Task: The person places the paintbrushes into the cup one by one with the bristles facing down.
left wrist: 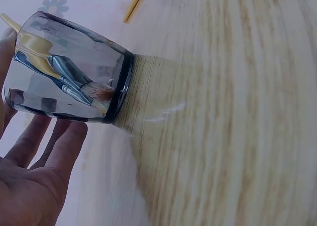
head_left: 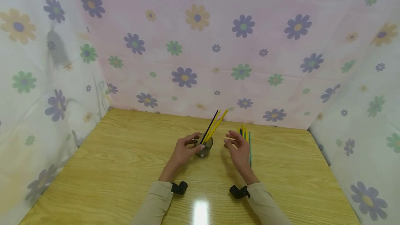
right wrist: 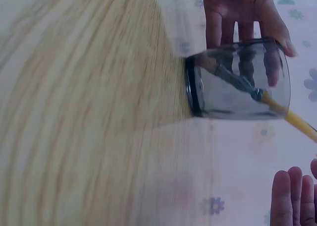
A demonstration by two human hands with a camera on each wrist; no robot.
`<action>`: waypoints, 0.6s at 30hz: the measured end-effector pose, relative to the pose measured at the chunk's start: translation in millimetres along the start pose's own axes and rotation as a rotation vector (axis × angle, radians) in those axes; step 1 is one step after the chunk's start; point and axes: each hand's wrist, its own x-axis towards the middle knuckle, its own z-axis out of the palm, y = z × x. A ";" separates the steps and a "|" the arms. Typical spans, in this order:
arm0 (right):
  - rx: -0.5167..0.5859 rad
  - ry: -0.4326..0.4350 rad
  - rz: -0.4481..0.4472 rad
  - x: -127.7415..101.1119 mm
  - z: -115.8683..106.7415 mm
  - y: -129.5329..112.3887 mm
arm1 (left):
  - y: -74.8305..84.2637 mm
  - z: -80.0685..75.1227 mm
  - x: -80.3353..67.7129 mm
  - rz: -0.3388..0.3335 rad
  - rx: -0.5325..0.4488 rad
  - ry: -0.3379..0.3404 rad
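Note:
A clear glass cup (head_left: 204, 148) stands on the wooden table (head_left: 118, 169). Several paintbrushes (head_left: 215, 125) with yellow and dark handles lean out of it to the upper right. My left hand (head_left: 197, 141) holds the cup, thumb at the rim and fingers round its far side. The left wrist view shows the cup (left wrist: 69, 72), a brush head (left wrist: 96, 92) inside it and my fingers (left wrist: 49, 151) beside it. My right hand (head_left: 231, 141) hovers just right of the cup, fingers relaxed and holding nothing. The right wrist view shows the cup (right wrist: 237, 82) with the left hand's fingers (right wrist: 233, 13) behind it.
Several more brushes (head_left: 246, 136) lie on the table under and beyond my right hand, one with a teal handle (head_left: 250, 152). A flowered cloth (head_left: 200, 44) walls in the table at the back and on both sides.

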 end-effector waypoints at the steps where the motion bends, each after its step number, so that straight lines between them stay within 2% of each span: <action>1: -0.003 0.007 0.003 -0.9 -3.6 -0.4 | 0.0 -0.1 0.2 -0.006 -0.003 -0.001; 7: -0.009 0.026 0.058 -4.5 -25.3 0.7 | 0.0 -0.6 1.2 -0.037 -0.016 0.006; 18: -0.014 0.084 0.165 -8.1 -58.8 -2.7 | -0.5 2.0 1.3 -0.042 -0.021 0.017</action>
